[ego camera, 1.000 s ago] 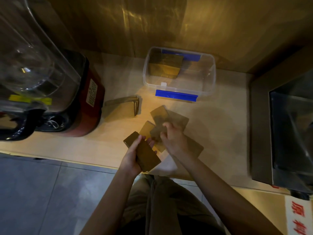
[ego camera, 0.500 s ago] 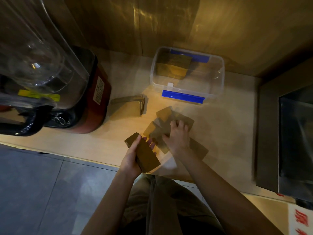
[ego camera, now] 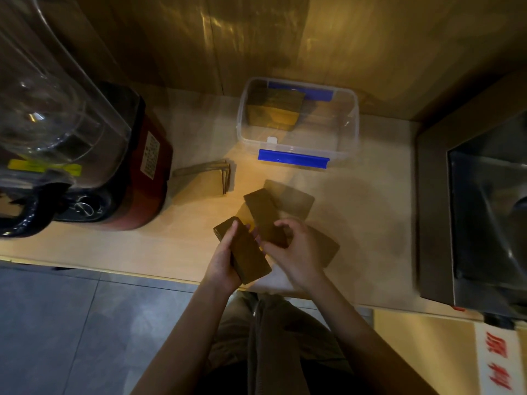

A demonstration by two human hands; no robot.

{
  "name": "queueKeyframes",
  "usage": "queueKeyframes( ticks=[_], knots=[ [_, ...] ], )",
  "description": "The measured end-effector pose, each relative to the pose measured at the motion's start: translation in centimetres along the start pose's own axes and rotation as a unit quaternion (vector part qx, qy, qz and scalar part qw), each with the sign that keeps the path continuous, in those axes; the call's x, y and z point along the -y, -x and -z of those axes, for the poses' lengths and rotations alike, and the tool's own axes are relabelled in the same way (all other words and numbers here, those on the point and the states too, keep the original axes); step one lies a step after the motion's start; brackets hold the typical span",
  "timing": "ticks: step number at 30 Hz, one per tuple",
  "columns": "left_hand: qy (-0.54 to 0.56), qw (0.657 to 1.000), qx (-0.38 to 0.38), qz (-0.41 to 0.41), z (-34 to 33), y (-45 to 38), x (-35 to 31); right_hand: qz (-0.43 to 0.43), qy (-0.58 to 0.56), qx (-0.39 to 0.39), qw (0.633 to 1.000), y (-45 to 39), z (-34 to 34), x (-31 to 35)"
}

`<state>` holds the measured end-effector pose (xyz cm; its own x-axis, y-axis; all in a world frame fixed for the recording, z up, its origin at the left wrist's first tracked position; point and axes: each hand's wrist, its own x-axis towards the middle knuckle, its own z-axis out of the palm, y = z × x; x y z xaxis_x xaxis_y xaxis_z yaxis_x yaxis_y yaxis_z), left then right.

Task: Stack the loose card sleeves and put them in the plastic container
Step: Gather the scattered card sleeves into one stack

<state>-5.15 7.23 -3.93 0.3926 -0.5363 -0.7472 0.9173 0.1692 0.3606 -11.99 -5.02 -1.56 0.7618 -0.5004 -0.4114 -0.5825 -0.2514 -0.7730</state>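
Observation:
My left hand (ego camera: 224, 259) grips a thick brown stack of card sleeves (ego camera: 246, 250) above the counter's front edge. Just to its right, my right hand (ego camera: 296, 249) pinches a single card sleeve (ego camera: 263, 215), lifted and tilted over the loose sleeves (ego camera: 293, 199) that lie spread on the counter. One more loose sleeve (ego camera: 328, 246) shows under my right hand. The clear plastic container (ego camera: 296, 124) with blue clips stands open at the back, and a stack of sleeves (ego camera: 273, 109) sits in its left part.
A red-based blender (ego camera: 114, 155) with a clear jug fills the left side. A small pile of folded cardboard pieces (ego camera: 208, 178) lies beside it. A dark metal appliance (ego camera: 473, 209) stands on the right. The wooden counter (ego camera: 370, 223) ends at a front edge over grey floor tiles.
My right hand has picked one sleeve off the spread and drawn it back toward the stack in my left hand. The left hand has stayed in place.

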Motion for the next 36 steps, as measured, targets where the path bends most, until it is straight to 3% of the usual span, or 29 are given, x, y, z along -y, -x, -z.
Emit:
queueKeyframes(
  ticks=[7, 15, 22, 25, 28, 33, 36],
  knots=[
    [-0.009, 1.000, 0.022, 0.009, -0.6, -0.2, 0.5, 0.019, 0.033, 0.062, 0.997, 2.4, -0.9, -0.5],
    [-0.010, 0.998, 0.057, 0.028, -1.1, -0.4, 1.1, 0.041, 0.100, 0.074, 0.991, 3.3, -1.1, -1.7],
    [-0.049, 0.995, -0.004, 0.090, -0.7, -0.4, 1.6, 0.041, 0.101, 0.106, 0.988, 3.2, -0.2, -2.5],
    [-0.039, 0.994, -0.026, 0.095, -0.8, -0.4, 1.7, 0.025, 0.099, 0.043, 0.994, 2.6, 0.7, -3.8],
    [-0.033, 0.994, -0.044, 0.093, -0.8, -0.4, 1.6, 0.034, 0.244, -0.038, 0.968, 1.5, 1.8, -6.5],
    [-0.039, 0.993, -0.057, 0.098, -0.4, -0.5, 1.7, 0.001, 0.346, 0.002, 0.938, 1.1, 2.8, -9.1],
    [-0.031, 0.993, -0.057, 0.101, 0.0, -0.6, 1.7, 0.001, 0.359, -0.027, 0.933, 1.3, 2.9, -9.4]
  ],
)
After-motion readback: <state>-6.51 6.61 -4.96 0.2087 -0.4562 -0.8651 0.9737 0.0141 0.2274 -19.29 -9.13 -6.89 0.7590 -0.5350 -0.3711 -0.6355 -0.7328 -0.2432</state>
